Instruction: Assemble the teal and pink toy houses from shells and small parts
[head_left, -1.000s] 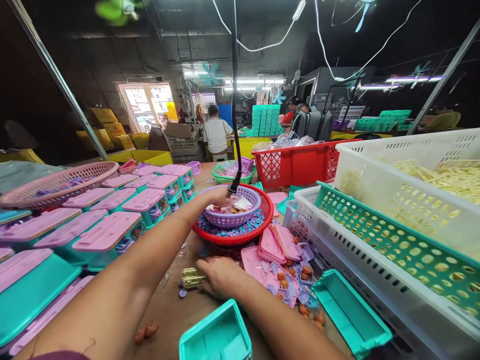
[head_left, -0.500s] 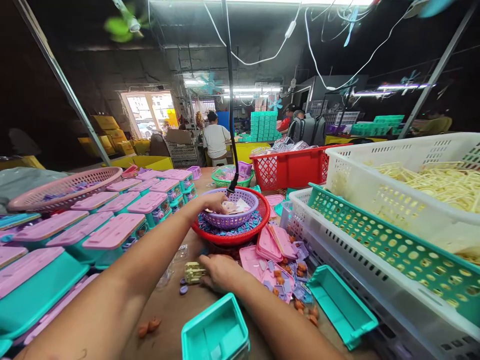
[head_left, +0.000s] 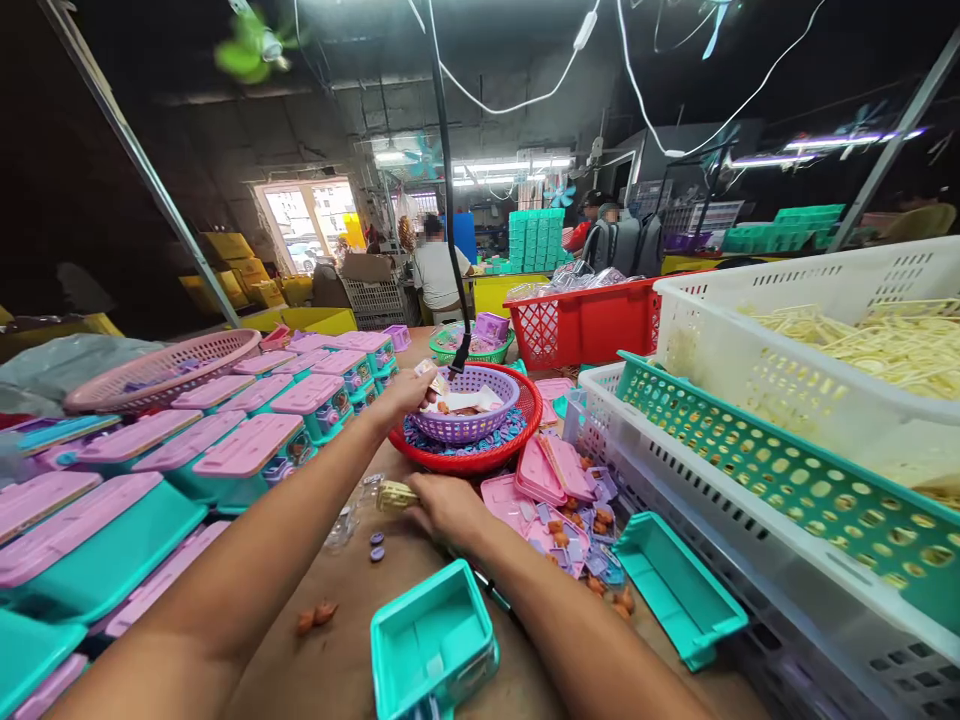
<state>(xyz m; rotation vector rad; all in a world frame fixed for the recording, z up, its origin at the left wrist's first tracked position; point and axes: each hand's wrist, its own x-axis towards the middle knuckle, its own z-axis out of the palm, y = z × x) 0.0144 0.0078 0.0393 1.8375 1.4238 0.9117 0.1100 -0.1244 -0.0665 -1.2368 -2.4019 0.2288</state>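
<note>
My left hand (head_left: 407, 392) is closed at the left rim of a purple basket (head_left: 463, 432), pinching a small whitish printed piece (head_left: 429, 374), perhaps paper. More white pieces lie in that basket, which sits on small blue and purple parts in a red basket (head_left: 534, 405). Lower down, just above the table, my right hand (head_left: 450, 512) grips a pale yellow slatted plastic part (head_left: 396, 496). Two small purple round pieces (head_left: 376, 546) and some clear plastic (head_left: 343, 525) lie near it. Nearer me stands an open teal box (head_left: 431, 640).
Rows of teal boxes with pink lids (head_left: 247, 445) fill the left. At right are pink lids (head_left: 541, 470), small brown figures (head_left: 559, 535), a teal tray (head_left: 679, 590) and stacked crates (head_left: 750, 480). A black stand pole (head_left: 450, 220) rises behind the baskets. People sit farther back.
My left hand has risen from inside the purple basket to its left rim, bringing a whitish piece. My right hand has shifted slightly up the table, and the yellow part has turned in it.
</note>
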